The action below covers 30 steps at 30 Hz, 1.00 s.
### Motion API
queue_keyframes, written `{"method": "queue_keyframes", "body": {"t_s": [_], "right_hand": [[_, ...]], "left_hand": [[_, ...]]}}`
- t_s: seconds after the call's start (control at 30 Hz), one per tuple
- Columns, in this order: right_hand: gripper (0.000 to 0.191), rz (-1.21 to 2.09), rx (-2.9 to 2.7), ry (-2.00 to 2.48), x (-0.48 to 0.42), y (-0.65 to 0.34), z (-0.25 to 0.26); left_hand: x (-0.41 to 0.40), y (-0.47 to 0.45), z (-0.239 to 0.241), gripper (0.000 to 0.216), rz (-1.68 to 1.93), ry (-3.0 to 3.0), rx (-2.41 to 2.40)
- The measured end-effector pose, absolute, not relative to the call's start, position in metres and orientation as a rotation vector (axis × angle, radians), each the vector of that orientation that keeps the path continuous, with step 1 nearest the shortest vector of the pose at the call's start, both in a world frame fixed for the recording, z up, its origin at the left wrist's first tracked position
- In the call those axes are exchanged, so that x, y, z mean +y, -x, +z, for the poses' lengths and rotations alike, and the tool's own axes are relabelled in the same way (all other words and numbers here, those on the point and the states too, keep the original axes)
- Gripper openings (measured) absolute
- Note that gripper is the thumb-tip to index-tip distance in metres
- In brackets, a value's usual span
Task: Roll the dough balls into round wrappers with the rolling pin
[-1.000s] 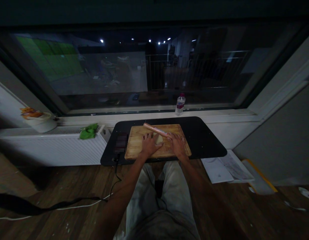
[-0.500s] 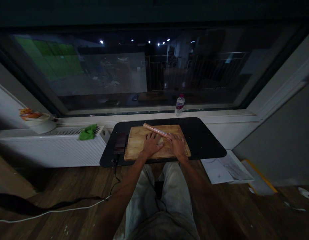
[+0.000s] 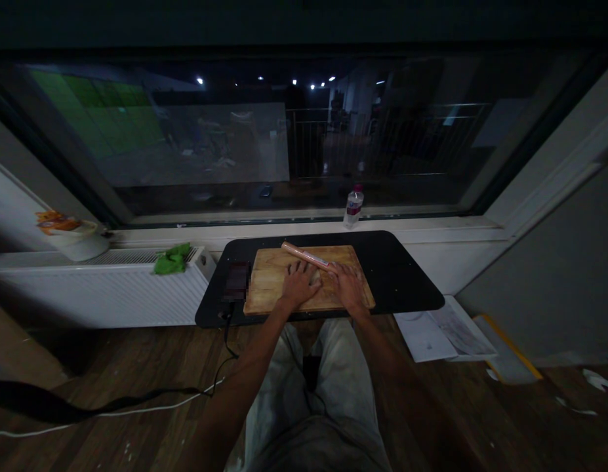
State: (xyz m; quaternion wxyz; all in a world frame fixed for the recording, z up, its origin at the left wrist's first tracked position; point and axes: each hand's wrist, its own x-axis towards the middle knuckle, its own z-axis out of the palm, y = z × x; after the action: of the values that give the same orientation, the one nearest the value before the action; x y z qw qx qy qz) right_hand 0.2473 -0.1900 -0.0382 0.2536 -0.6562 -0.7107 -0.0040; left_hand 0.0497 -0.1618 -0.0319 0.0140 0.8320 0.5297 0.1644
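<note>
A wooden cutting board (image 3: 267, 278) lies on a small black table. My left hand (image 3: 298, 283) rests palm down on the board, its fingers spread over a pale lump that looks like dough (image 3: 315, 276); most of the lump is hidden beneath it. A rolling pin (image 3: 304, 254) with a light label slants across the board's far half. Its lower right end is under the fingers of my right hand (image 3: 347, 283), which are bent over it. The pin's other end points to the far left.
A black device (image 3: 236, 282) with a cable sits on the table (image 3: 402, 282) left of the board. On the windowsill stands a plastic bottle (image 3: 353, 206). A green cloth (image 3: 172, 259) and a white bowl (image 3: 80, 242) rest on the radiator (image 3: 136, 295). White boxes (image 3: 431, 334) lie low at right.
Both hands, the rolling pin and the board look almost the same. The whole view has shifted very slightly.
</note>
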Motion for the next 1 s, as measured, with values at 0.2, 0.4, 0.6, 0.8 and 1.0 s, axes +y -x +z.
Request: {"method": "queue_keyframes", "body": {"t_s": [0.2,0.4,0.6,0.8,1.0], "right_hand": [[0.045,-0.028,-1.929,1.800,-0.190,-0.247,-0.038],[0.046,-0.011,-1.945,1.807,-0.191,-0.248,-0.034],[0.044,-0.021,-1.948,1.800,-0.191,-0.247,-0.035],[0.044,-0.023,-1.952,1.790,-0.190,-0.248,-0.037],[0.045,-0.029,-1.954,1.794,-0.190,-0.249,-0.037]], "left_hand": [[-0.160,-0.026,-0.034,0.064,0.450,-2.647,1.513],[-0.159,-0.017,-0.034,0.072,0.432,-2.661,1.480],[-0.166,-0.037,-0.031,0.071,0.484,-2.556,1.691],[-0.169,-0.043,-0.030,0.069,0.536,-2.499,1.766],[-0.156,-0.013,-0.027,0.079,0.380,-2.578,1.527]]}}
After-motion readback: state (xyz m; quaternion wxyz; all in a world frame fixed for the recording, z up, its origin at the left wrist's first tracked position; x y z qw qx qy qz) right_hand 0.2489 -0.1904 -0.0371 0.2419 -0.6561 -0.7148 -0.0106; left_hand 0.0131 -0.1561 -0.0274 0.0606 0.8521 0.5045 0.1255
